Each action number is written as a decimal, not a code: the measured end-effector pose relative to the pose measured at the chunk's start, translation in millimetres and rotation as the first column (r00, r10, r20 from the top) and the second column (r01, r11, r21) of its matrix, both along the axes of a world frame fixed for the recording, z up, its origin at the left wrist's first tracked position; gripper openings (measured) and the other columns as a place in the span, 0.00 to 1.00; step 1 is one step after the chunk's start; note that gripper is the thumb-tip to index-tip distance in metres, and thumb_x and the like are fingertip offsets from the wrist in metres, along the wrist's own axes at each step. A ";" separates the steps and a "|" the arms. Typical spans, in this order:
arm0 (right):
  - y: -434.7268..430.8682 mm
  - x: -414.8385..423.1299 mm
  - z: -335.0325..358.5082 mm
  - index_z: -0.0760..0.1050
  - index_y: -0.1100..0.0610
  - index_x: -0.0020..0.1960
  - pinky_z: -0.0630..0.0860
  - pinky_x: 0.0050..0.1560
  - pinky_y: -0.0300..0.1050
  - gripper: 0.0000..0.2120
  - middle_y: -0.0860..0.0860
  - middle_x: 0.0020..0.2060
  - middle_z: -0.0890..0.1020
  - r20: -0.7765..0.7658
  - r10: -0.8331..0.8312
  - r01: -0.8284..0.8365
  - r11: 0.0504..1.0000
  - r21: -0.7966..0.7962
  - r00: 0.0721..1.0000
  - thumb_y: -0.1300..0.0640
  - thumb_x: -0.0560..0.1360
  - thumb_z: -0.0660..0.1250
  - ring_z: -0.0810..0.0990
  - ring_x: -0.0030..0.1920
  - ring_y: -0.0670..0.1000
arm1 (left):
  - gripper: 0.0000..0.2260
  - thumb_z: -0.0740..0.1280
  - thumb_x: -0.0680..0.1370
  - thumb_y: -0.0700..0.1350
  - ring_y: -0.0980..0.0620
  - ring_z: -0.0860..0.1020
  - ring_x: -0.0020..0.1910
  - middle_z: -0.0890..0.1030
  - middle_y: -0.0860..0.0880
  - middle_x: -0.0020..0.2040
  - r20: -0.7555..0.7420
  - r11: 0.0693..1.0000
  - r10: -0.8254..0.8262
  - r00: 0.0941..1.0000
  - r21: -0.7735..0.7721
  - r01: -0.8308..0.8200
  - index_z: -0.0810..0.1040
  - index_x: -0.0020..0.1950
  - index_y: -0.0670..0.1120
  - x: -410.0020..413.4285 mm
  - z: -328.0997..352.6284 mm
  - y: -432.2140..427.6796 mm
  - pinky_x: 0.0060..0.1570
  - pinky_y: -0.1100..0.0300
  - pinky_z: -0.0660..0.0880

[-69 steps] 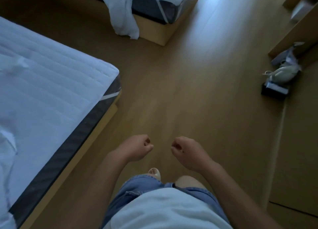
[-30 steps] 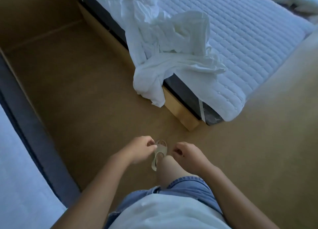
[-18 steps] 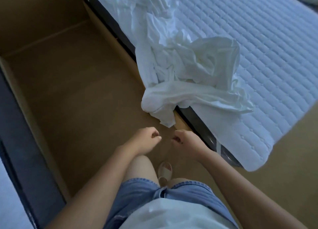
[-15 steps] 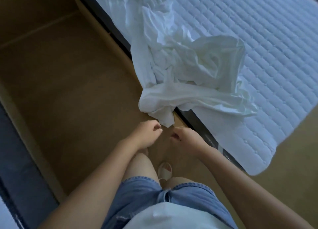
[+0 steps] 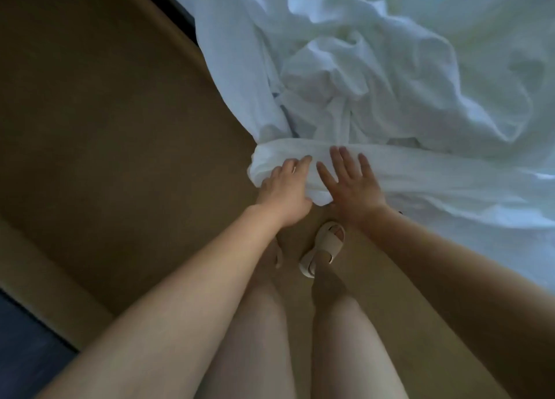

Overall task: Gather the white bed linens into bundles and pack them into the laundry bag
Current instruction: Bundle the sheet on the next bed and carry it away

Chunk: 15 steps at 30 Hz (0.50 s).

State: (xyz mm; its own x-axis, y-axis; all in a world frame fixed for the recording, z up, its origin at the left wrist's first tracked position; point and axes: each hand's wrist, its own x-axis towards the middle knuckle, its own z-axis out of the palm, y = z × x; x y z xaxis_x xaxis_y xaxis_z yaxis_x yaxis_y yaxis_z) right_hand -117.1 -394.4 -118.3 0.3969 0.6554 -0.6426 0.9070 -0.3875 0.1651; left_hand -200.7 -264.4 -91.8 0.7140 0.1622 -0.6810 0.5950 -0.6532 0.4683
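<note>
A crumpled white sheet [image 5: 390, 92] lies heaped on the bed at the upper right, and a rolled fold of it hangs over the bed's corner. My left hand [image 5: 285, 188] rests on the left end of that fold, fingers laid over it and thumb at its lower edge. My right hand [image 5: 351, 185] is spread flat, fingers straight, on the same fold just to the right. No laundry bag is in view.
Brown floor [image 5: 120, 128] fills the left side. The dark base of another bed [image 5: 27, 347] cuts the lower-left corner. My legs and a pale sandal [image 5: 324, 245] stand right below my hands, close to the bed.
I have stepped up to the bed and leaned in. Both hands, loosely curled and empty before, have uncurled and reached forward onto the hanging fold of the sheet.
</note>
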 end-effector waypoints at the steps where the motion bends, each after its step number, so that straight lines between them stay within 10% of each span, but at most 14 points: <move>1: -0.5 6.5 -14.8 0.33 0.55 0.76 0.38 0.71 0.64 0.38 0.62 0.75 0.37 0.066 0.091 -0.090 0.996 -0.015 0.994 0.42 0.80 0.55 0.37 0.76 0.61 | 0.36 0.66 0.77 0.45 0.42 0.61 0.72 0.56 0.45 0.76 0.005 0.999 -0.032 0.999 0.020 0.032 0.48 0.78 0.49 5.9 -13.0 -0.7 0.68 0.47 0.63; 4: -8.3 25.8 -37.4 0.36 0.55 0.77 0.46 0.71 0.68 0.39 0.63 0.75 0.38 0.176 0.260 -0.240 0.962 -0.129 0.950 0.43 0.79 0.56 0.39 0.75 0.63 | 0.41 0.68 0.76 0.47 0.42 0.56 0.74 0.49 0.45 0.78 -0.042 0.999 -0.032 0.999 0.002 0.032 0.42 0.78 0.49 18.2 -44.3 -10.3 0.69 0.46 0.59; 6: -12.0 36.1 -41.9 0.57 0.52 0.75 0.64 0.66 0.64 0.31 0.60 0.77 0.49 0.225 0.337 -0.307 0.938 -0.157 0.914 0.44 0.76 0.61 0.50 0.76 0.62 | 0.43 0.68 0.76 0.49 0.43 0.53 0.75 0.46 0.46 0.78 -0.074 1.000 0.009 0.997 -0.018 -0.011 0.39 0.78 0.49 23.5 -55.2 -18.5 0.70 0.47 0.57; 8: -5.0 41.8 -33.4 0.82 0.51 0.52 0.76 0.48 0.53 0.15 0.56 0.67 0.72 0.176 0.311 -0.289 0.947 -0.140 0.934 0.49 0.66 0.68 0.68 0.66 0.60 | 0.45 0.68 0.76 0.51 0.43 0.52 0.76 0.45 0.46 0.79 -0.105 0.998 0.054 0.993 -0.038 -0.059 0.37 0.78 0.48 27.1 -58.1 -25.2 0.71 0.47 0.55; 10: 2.2 44.5 -21.6 0.81 0.57 0.35 0.73 0.31 0.42 0.05 0.55 0.47 0.82 0.089 0.233 -0.237 0.971 0.042 0.968 0.57 0.60 0.70 0.78 0.48 0.56 | 0.47 0.70 0.75 0.51 0.44 0.51 0.76 0.45 0.45 0.79 -0.114 0.991 0.121 0.986 -0.043 -0.126 0.36 0.77 0.49 28.3 -55.4 -30.7 0.72 0.47 0.55; 12: 14.5 49.5 -1.6 0.77 0.63 0.42 0.72 0.31 0.45 0.06 0.59 0.41 0.80 -0.136 0.020 0.028 0.937 0.347 0.990 0.64 0.69 0.62 0.80 0.42 0.59 | 0.50 0.72 0.72 0.53 0.44 0.50 0.76 0.44 0.46 0.78 -0.089 0.975 0.211 0.973 -0.058 -0.216 0.35 0.77 0.51 31.2 -44.7 -35.8 0.71 0.46 0.54; 15: 13.0 53.7 49.6 0.70 0.63 0.53 0.70 0.43 0.46 0.07 0.58 0.45 0.78 -0.513 -0.335 0.558 0.739 0.377 0.791 0.63 0.77 0.57 0.76 0.44 0.56 | 0.52 0.73 0.70 0.56 0.43 0.47 0.76 0.43 0.44 0.78 0.042 0.928 0.369 0.928 -0.073 -0.366 0.36 0.77 0.56 38.9 -21.4 -43.8 0.72 0.41 0.55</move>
State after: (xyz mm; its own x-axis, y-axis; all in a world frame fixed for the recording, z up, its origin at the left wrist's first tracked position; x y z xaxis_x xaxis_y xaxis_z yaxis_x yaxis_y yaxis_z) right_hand -63.3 -381.4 -68.7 0.5168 0.7271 -0.4520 0.5427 -0.6865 -0.4838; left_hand -161.8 -308.2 -113.2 0.6486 0.3787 -0.6603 0.7604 -0.3616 0.5395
